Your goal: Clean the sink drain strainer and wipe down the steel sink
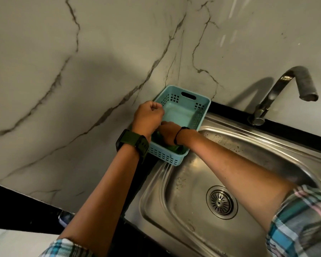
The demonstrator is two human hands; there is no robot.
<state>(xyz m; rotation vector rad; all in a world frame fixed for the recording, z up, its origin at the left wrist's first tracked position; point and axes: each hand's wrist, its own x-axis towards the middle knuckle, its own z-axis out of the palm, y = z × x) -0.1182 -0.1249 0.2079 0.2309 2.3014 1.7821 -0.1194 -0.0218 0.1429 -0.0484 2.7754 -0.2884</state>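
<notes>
Fetching step: right hand (pixel 168 133) fingers gripping, apparently, a green scrubber (pixel 177 148) inside basket (pixel 202 108); left hand (pixel 148 115) fingers curled, seemingly empty. Next: lift toward strainer (pixel 221 201).

No legible txt, labels, brands or nos. anywhere in view.

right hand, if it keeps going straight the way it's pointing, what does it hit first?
Probably the green item lying in the near end of the blue basket; the right hand reaches down-left into that end and seems already on it. Past that, the basket's left wall. The left hand blocks part of the view, so contact is uncertain.
</notes>
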